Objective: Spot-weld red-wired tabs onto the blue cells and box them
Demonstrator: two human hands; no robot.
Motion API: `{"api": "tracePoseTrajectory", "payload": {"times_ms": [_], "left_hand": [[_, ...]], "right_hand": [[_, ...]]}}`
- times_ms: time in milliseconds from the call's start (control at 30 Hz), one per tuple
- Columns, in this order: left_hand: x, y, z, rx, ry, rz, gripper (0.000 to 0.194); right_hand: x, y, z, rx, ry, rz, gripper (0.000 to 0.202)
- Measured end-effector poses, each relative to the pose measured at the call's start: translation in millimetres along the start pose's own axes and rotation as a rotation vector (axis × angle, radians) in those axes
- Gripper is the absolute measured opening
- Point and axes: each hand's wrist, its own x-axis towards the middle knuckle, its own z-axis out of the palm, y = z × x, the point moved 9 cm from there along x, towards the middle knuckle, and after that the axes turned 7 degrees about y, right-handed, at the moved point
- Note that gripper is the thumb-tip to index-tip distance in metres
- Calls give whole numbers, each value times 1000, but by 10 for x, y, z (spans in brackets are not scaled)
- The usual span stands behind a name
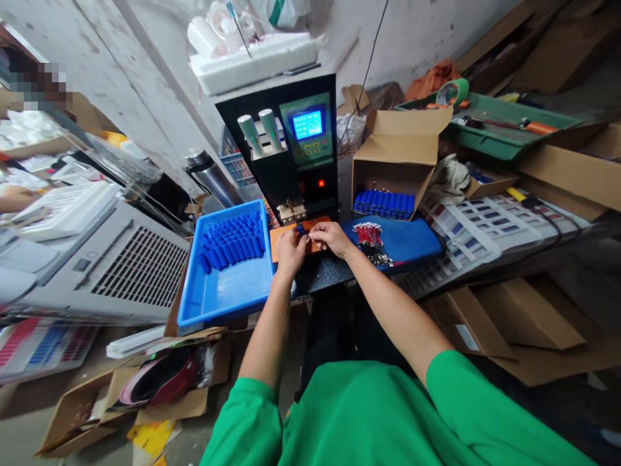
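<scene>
My left hand (290, 251) is closed around a blue battery cell (300, 228), of which only the top end shows past my fingers. Close beside it, my right hand (332, 238) pinches something small at the cell that I cannot make out. Both hands are over an orange board (278, 238), right under the electrodes (292, 212) of a black spot welder (272, 184) with a lit blue screen (308, 124). To the right, a bundle of red and black wires with white connectors (369, 234) lies on a blue mat (412, 241).
At left a blue tray (224, 304) holds rows of blue cells (233, 238). An open cardboard box (395, 145) with more cells stands behind the mat. A steel flask (213, 178) is beside the welder. Farther right is a green tray (504, 123) with tape. Another person's arm (14, 199) shows far left.
</scene>
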Motion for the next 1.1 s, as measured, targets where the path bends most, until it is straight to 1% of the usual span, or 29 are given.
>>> {"api": "tracePoseTrajectory", "payload": {"times_ms": [33, 100, 167, 233, 367, 500, 633, 800, 933, 1100], "left_hand": [[11, 6, 44, 26, -38, 19, 15], [-1, 21, 73, 48, -84, 49, 15], [-44, 34, 53, -6, -117, 58, 20], [-89, 14, 5, -91, -131, 14, 24], [-116, -54, -120, -265, -58, -128, 30], [-85, -71, -136, -382, -17, -206, 33], [-40, -3, -112, -367, -3, -167, 25], [-48, 46, -44, -310, -3, -140, 23], [-81, 38, -12, -286, -5, -123, 20], [-66, 15, 7, -354, 27, -130, 22]], "right_hand": [[1, 4, -24, 39, 17, 10, 22], [4, 13, -68, 124, 42, 30, 24], [9, 20, -96, 191, 54, 45, 25], [16, 26, -108, 223, 59, 52, 25], [28, 35, -96, 222, 63, 53, 27], [35, 48, -91, 206, 91, 62, 29], [49, 57, -94, 179, 116, 61, 30], [66, 74, -102, 118, 154, 65, 33], [64, 59, -101, 89, 217, 71, 33], [85, 17, -17, 124, 269, 78, 33]]}}
